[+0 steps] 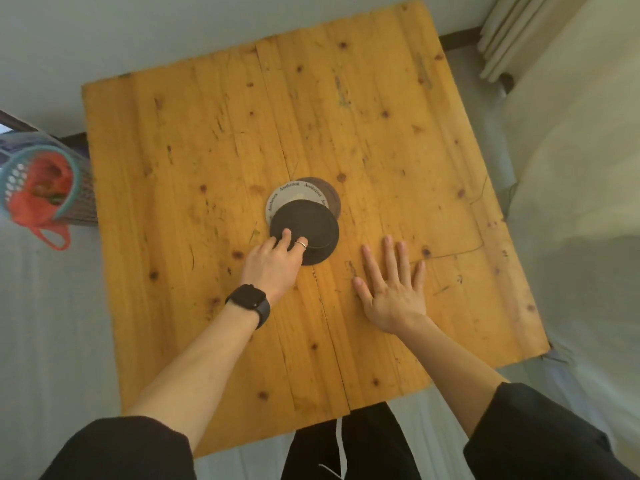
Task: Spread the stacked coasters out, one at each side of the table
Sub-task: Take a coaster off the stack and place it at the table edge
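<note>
A loose stack of round coasters lies near the middle of the square wooden table [180, 140]. On top is a black coaster [306, 223], slid toward me off the pile. Under it shows a white coaster with printed lettering [294, 192], and a brown coaster [327, 192] peeks out at the far right. My left hand [273, 263], with a ring and a black watch on the wrist, rests its fingertips on the near edge of the black coaster. To the right of the stack my right hand [391, 289] lies flat on the wood, fingers spread, holding nothing.
A teal mesh basket [74, 174] holding a red bag stands on the floor off the table's left edge. Pale curtains [512, 32] hang at the back right. My dark trousers show below the table's near edge.
</note>
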`<state>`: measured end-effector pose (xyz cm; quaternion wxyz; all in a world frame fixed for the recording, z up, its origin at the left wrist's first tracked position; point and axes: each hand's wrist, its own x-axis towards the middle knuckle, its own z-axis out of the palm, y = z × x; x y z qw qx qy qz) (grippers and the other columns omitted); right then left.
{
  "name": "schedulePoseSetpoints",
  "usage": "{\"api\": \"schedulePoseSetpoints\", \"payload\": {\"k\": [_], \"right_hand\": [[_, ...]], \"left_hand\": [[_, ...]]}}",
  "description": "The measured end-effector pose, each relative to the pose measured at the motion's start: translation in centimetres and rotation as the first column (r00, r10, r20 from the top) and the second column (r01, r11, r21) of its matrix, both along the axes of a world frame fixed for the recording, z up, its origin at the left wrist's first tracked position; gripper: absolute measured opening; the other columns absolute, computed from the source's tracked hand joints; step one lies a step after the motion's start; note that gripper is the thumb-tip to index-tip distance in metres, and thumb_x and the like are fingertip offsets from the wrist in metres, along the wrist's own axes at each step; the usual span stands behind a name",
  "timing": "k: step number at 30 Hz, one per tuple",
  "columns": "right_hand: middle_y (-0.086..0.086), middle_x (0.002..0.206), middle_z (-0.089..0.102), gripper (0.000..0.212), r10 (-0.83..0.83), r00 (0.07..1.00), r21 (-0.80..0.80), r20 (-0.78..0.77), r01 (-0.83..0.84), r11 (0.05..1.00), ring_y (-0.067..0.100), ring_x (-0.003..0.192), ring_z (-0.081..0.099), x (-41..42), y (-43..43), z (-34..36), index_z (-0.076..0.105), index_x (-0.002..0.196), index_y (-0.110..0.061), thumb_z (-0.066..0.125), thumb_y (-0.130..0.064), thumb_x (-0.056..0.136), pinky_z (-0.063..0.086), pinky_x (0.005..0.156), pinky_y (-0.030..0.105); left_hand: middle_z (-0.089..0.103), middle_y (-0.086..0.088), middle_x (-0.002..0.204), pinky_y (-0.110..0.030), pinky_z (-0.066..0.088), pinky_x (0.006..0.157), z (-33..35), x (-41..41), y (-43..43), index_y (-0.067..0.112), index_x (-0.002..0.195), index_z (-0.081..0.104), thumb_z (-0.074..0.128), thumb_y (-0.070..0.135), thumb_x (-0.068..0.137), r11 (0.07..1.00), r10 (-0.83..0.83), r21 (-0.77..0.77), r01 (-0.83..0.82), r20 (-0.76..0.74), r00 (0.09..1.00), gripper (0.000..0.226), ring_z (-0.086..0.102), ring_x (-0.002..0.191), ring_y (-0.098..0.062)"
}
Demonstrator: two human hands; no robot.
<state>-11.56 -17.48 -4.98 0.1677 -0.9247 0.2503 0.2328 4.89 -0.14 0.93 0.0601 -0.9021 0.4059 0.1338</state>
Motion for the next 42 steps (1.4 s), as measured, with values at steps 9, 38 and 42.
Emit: {"api": "schedulePoseSetpoints", "payload": {"k": [9,38,42], "right_hand": [[0.004,0.167,-0.021,0.068,-0.032,0.994,0.065,-0.102,0.039,0.997,0.031,0.152,-0.021,2.0,0.4,3.8,0.0,0.159,-0.037,0.023,-0.061,0.1,0.001,0.12,0.063],[-0.013,0.095,0.069,0.027,-0.606,0.796,0.527,-0.013,0.52,0.672,0.005,0.088,0.068,-9.1,7.2,4.5,0.065,0.115,-0.027,0.073,-0.026,0.09,0.059,0.07,0.026],[-0.021,0.085,0.066,0.018,-0.581,0.808,0.465,0.098,0.479,0.745,-0.012,0.079,0.063,-10.7,8.1,3.7,0.07,0.107,-0.024,0.074,-0.022,0.09,0.046,0.061,0.002]], "left_hand": [[0.058,0.009,0.086,-0.022,0.04,0.059,4.2,-0.6,0.3,0.019,0.117,0.051,0.033,0.03,0.104,0.399,0.479,-0.421,-0.815,-0.662,0.576,0.025,0.056,0.078,-0.016],[0.073,0.012,0.092,-0.024,0.048,0.062,-1.5,-15.4,8.4,0.035,0.088,0.062,0.064,0.048,0.085,0.528,0.673,0.208,-0.823,-0.694,0.256,0.013,0.065,0.081,-0.01],[0.071,0.012,0.087,-0.028,0.052,0.06,-1.1,-17.5,7.8,0.034,0.084,0.059,0.059,0.049,0.086,0.546,0.747,0.163,-0.822,-0.539,0.39,0.016,0.066,0.079,-0.017]]}}
